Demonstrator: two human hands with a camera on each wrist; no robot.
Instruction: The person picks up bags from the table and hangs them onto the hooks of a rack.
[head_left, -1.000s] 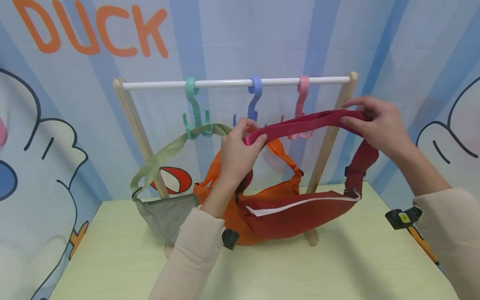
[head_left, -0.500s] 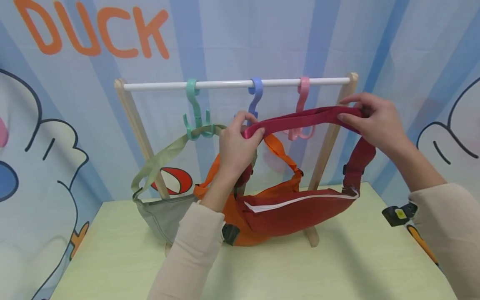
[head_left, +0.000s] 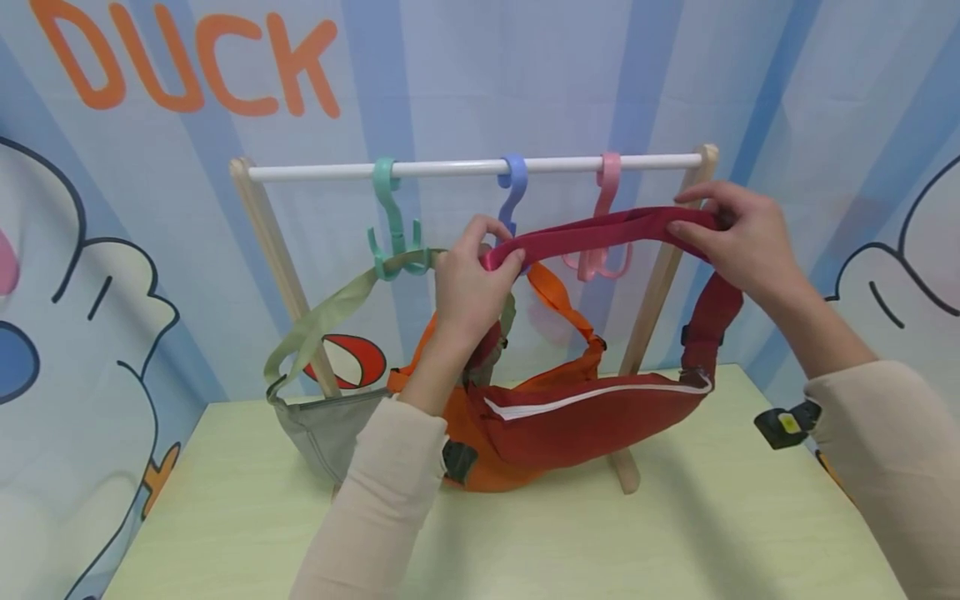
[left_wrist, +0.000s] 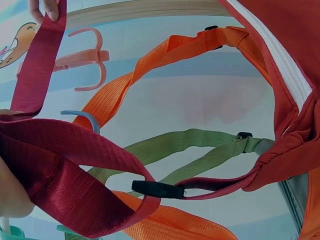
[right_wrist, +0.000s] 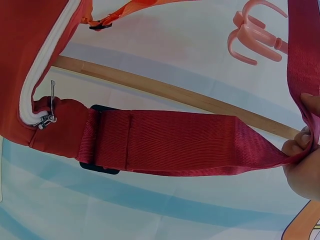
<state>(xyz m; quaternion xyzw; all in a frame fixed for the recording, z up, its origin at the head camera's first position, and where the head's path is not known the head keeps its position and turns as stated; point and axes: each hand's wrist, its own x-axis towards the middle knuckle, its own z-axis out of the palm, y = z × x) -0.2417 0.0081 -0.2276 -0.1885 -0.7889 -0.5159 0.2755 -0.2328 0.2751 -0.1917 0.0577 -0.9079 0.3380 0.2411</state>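
A red sling bag (head_left: 600, 421) with a white zipper hangs from its dark red strap (head_left: 585, 237), which both hands hold up. My left hand (head_left: 472, 283) pinches the strap's left part between thumb and fingers, in front of the blue hook (head_left: 513, 187). Farther right, my right hand (head_left: 750, 242) grips the strap with the thumb in front. The pink hook (head_left: 609, 192) hangs behind the stretch of strap between the hands. In the left wrist view, a black buckle (left_wrist: 157, 189) sits on the strap. A zipper pull (right_wrist: 47, 119) dangles at the bag's end in the right wrist view.
A white rail (head_left: 450, 168) on wooden posts carries the hooks. From the green hook (head_left: 390, 217) hangs a grey-green bag (head_left: 318, 429). An orange bag (head_left: 487, 479), partly hidden by the red one, hangs in the middle. The rack stands on a pale table (head_left: 225, 533) before a printed curtain.
Both hands have risen slightly, and the right has shifted a little to the left. The red bag has moved up and left with them.
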